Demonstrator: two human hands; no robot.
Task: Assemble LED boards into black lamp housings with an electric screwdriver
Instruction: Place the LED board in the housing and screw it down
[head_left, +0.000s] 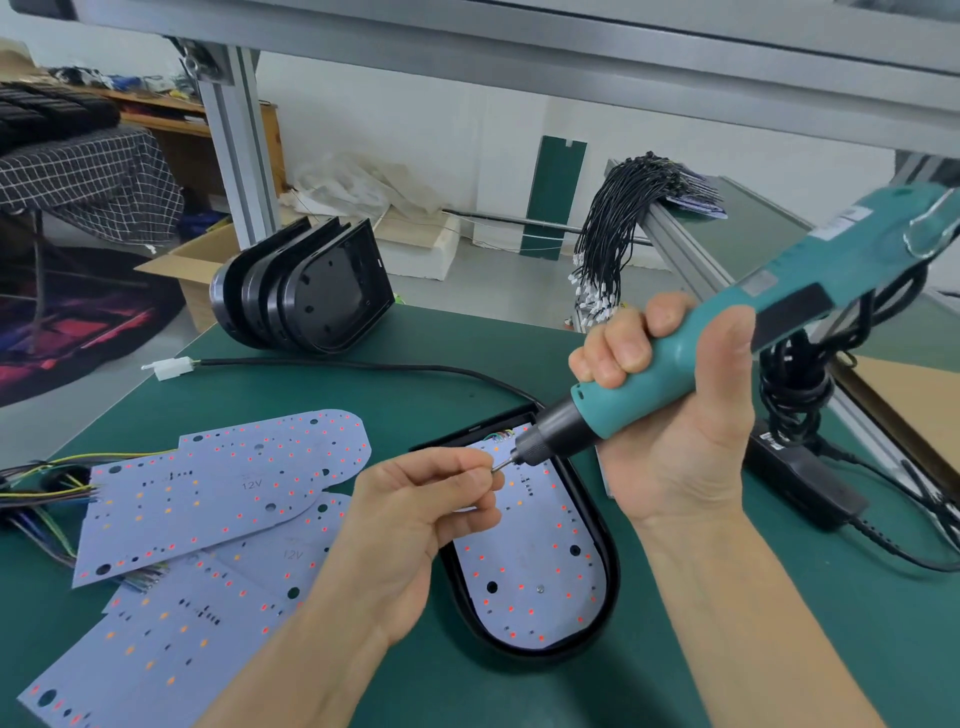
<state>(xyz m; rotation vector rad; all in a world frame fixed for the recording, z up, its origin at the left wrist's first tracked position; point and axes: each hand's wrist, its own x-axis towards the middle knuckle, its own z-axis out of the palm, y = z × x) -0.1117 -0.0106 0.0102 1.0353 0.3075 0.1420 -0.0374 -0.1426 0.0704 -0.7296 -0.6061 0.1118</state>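
Green table (467, 332) below: right hand (670, 410) grips the teal screwdriver (727, 332) (tilted), left hand (415, 519) pinches at its tip, over the lamp housing (605, 525).

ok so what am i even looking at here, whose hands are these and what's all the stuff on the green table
There is no machine here: a person's two bare hands, filmed by one camera worn on their head, looking down. The right hand wraps its grip round a teal electric screwdriver. The left hand pinches something tiny at the screwdriver's metal bit, probably a screw, too small to tell. Below them, on the green table mat, lies a black rounded lamp housing with a white LED board seated inside. To the left lie loose white LED boards with coloured wires. Further back stands a row of empty black housings.
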